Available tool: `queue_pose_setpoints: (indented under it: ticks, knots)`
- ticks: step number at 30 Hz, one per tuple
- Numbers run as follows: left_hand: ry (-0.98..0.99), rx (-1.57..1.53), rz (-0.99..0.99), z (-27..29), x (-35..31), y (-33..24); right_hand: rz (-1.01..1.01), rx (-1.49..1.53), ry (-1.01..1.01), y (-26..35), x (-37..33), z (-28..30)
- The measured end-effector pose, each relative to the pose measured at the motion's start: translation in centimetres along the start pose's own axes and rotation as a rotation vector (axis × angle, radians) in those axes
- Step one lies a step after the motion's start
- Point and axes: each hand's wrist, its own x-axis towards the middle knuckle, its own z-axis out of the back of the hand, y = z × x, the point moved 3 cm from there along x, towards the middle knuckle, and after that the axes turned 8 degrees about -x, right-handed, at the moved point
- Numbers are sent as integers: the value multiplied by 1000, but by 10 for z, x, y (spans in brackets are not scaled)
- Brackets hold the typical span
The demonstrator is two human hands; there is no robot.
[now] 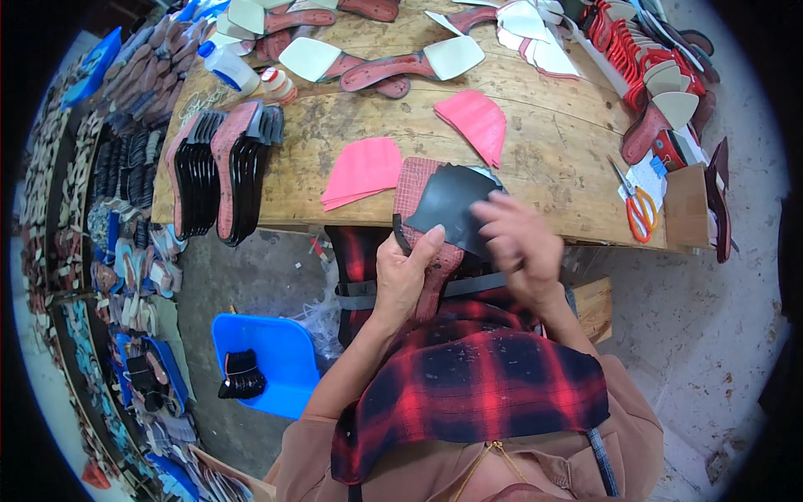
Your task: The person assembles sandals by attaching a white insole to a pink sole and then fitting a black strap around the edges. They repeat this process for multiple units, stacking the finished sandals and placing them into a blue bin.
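My left hand (400, 276) grips a reddish, grid-patterned shoe insole (412, 180) with its thumb on top, at the table's near edge. A smooth black upper piece (443, 201) lies across the insole, with a bit of white showing at its far edge. Over the right side of that black piece is my right hand (525, 247), its fingers blurred but apart. I see nothing held in them. Two stacks of pink sheets lie just beyond: one pink stack (364, 170) to the left, another pink stack (474, 124) to the right.
Finished black-strapped soles (238, 171) stand in rows at the table's left, near a white bottle with a blue cap (227, 69). Soles with cream pieces (410, 69) lie farther back. Orange-handled scissors (641, 213) rest at right. A blue stool (288, 364) stands below left.
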Motion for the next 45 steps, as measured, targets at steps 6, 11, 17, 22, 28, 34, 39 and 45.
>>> queue_pose_setpoints:
  ticks: [6,11,17,22,28,34,39,45]
  knots:
    - [56,131,-7,11,-3,-7,-1000,918,174,-26,-10,-22]
    - [-164,-232,-154,37,-1,-24,-1102,1131,68,-35,-13,-36]
    - [163,209,272,4,-22,-33,-1094,1324,379,-26,-2,-31]
    - [148,128,264,4,-17,-31,-1167,1350,390,-20,0,-29]
    - [125,107,273,8,-14,-25,-1154,1381,387,-24,-7,-32]
    - [123,202,254,11,-4,-17,-1067,1371,336,-27,-8,-31]
    - [117,209,204,2,6,-8,-1049,1011,433,-43,-23,-44]
    - [209,1006,-272,28,-11,-2,-1138,998,176,-47,-29,-51]
